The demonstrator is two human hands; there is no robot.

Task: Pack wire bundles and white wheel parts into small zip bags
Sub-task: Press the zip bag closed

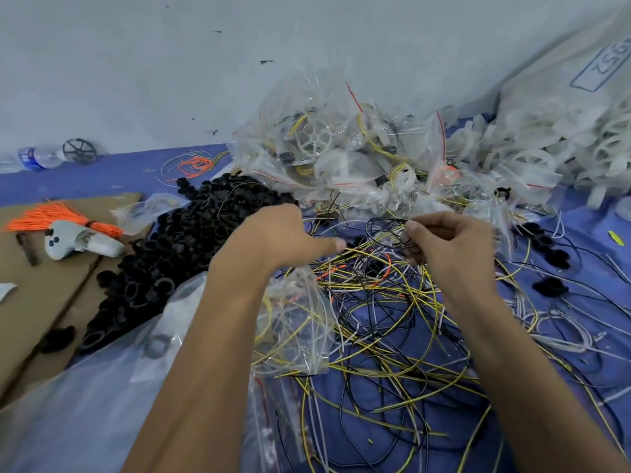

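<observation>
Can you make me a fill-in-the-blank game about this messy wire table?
1. The right hand pinches a loop of thin ____ wire.
2. The big heap of ring parts beside the left hand is ____ in colour.
3. The tied tassel of strings on the cardboard is ____.
4. The plastic bottle lies by the ____.

Missing words: black, black, orange, wall

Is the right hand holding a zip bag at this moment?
No, the right hand pinches a loop of thin black wire above the loose wires, with no bag in its fingers.
</observation>
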